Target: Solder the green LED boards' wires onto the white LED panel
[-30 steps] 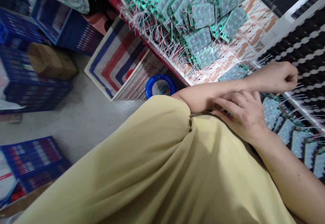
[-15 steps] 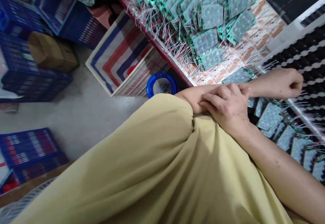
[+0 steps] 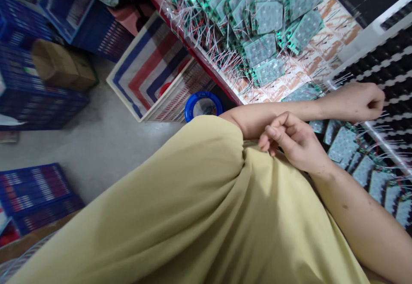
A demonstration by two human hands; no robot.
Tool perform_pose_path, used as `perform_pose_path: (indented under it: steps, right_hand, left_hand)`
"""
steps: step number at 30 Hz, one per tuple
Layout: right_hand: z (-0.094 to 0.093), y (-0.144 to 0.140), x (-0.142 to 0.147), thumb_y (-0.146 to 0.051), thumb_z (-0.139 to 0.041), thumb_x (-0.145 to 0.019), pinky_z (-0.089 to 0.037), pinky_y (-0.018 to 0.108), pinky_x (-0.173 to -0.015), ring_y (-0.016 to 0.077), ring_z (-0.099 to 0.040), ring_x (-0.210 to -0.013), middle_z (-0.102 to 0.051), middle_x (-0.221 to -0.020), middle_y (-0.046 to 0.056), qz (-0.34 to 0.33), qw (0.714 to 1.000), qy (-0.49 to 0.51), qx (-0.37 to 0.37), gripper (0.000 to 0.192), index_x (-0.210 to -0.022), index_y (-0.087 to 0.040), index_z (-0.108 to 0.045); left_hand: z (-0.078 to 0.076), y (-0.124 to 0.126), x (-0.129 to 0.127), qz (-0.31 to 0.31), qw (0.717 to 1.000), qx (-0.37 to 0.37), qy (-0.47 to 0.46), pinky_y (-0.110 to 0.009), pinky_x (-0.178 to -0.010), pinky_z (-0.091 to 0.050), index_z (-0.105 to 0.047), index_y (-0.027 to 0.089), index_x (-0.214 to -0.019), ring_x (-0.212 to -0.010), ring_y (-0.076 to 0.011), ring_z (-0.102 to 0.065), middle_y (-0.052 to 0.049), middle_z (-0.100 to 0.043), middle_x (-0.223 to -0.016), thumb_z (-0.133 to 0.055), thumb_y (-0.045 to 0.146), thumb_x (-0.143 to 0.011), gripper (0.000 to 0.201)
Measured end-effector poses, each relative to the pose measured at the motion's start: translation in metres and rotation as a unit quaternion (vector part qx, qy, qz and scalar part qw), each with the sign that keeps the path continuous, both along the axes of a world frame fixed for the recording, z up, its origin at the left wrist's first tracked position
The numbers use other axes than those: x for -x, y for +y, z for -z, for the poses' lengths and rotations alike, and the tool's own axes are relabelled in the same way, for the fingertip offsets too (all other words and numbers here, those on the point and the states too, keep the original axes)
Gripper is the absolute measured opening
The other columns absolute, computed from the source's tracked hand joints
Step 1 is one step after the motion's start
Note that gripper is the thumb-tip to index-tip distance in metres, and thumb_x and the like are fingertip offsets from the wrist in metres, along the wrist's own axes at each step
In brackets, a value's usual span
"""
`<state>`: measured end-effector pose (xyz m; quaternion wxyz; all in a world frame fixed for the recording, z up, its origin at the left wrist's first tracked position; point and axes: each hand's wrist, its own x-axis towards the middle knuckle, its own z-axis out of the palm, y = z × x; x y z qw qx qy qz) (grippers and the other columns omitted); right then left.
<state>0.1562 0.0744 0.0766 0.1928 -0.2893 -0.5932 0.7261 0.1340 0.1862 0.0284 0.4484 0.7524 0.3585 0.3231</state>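
My left arm reaches rightward across the front of my body. Its hand, my left hand (image 3: pixel 358 101), is curled into a loose fist beside a black rack with pale rows (image 3: pixel 395 99), with nothing visible in it. Just below that forearm is my right hand (image 3: pixel 294 140), turned so the thumb side shows. Its fingers are bent and slightly apart, the thumb near the index finger, and it holds nothing that I can see. Close to both arms lie green circuit boards with thin wires: one board (image 3: pixel 302 93) above the left forearm, several more boards (image 3: pixel 344 146) below the left hand.
A large heap of wired circuit boards (image 3: pixel 238 11) covers the patterned tabletop (image 3: pixel 331 30), which has a red edge (image 3: pixel 189 45). On the floor stand a striped-lined crate (image 3: pixel 141 69), a blue-rimmed bucket (image 3: pixel 189 108), blue crates (image 3: pixel 38 189) and a cardboard box (image 3: pixel 61 67).
My right hand has lifted off the left forearm and turned, its fingers now curled in front of the yellow clothing. The left hand stays in place.
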Motion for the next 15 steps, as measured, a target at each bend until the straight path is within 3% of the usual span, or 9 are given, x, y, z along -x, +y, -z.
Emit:
perform_pose_path:
  steps: [2,4,7,11,15]
  right_hand:
    - [0.002,-0.001,0.001,-0.051,-0.060,-0.091,-0.050,0.022,-0.047,0.0122,-0.061,-0.051,-0.065,-0.064,-0.002,0.017,0.998,0.029,0.048,0.035,-0.084,-0.021,-0.045]
    - [0.004,0.000,-0.001,-0.050,-0.064,-0.089,-0.052,0.023,-0.047,0.0126,-0.060,-0.048,-0.062,-0.060,-0.004,0.054,0.997,0.037,0.040,0.035,-0.084,-0.021,-0.044]
    - [0.007,0.004,-0.017,-0.047,-0.068,-0.087,-0.053,0.024,-0.049,0.0135,-0.061,-0.049,-0.062,-0.060,-0.004,0.136,0.990,0.027,-0.023,0.032,-0.082,-0.022,-0.048]
    - [-0.002,0.000,-0.056,-0.043,-0.070,-0.085,-0.053,0.027,-0.050,0.0153,-0.061,-0.050,-0.062,-0.061,-0.002,0.256,0.960,-0.016,-0.114,0.025,-0.080,-0.025,-0.053]
    - [-0.020,-0.027,-0.085,-0.054,-0.069,-0.082,-0.053,0.035,-0.050,0.0234,-0.066,-0.063,-0.063,-0.066,0.002,0.253,0.935,-0.135,-0.209,0.028,-0.086,-0.028,-0.058]
  left_hand:
    - [0.000,0.000,0.000,0.001,1.000,0.003,0.001,-0.035,-0.076,-0.044,-0.053,0.022,-0.058,-0.080,-0.0230,-0.067,-0.006,-0.071,-0.076,-0.048,0.016,-0.075,0.019]
    - [-0.001,0.001,0.001,0.008,1.000,0.013,0.005,-0.035,-0.075,-0.043,-0.053,0.022,-0.059,-0.077,-0.0217,-0.066,-0.006,-0.071,-0.074,-0.048,0.017,-0.075,0.017]
    - [-0.001,0.002,0.002,0.026,0.999,0.026,0.014,-0.034,-0.075,-0.043,-0.055,0.021,-0.062,-0.078,-0.0199,-0.064,-0.007,-0.070,-0.077,-0.048,0.019,-0.077,0.016]
    - [0.000,0.002,0.001,0.024,0.999,0.032,0.029,-0.033,-0.080,-0.045,-0.063,0.019,-0.068,-0.085,-0.0194,-0.064,-0.006,-0.071,-0.083,-0.052,0.021,-0.079,0.015]
    - [-0.004,-0.004,0.001,0.010,0.998,0.060,0.030,-0.034,-0.080,-0.047,-0.065,0.018,-0.069,-0.075,-0.0175,-0.063,-0.003,-0.068,-0.070,-0.052,0.017,-0.080,0.017]
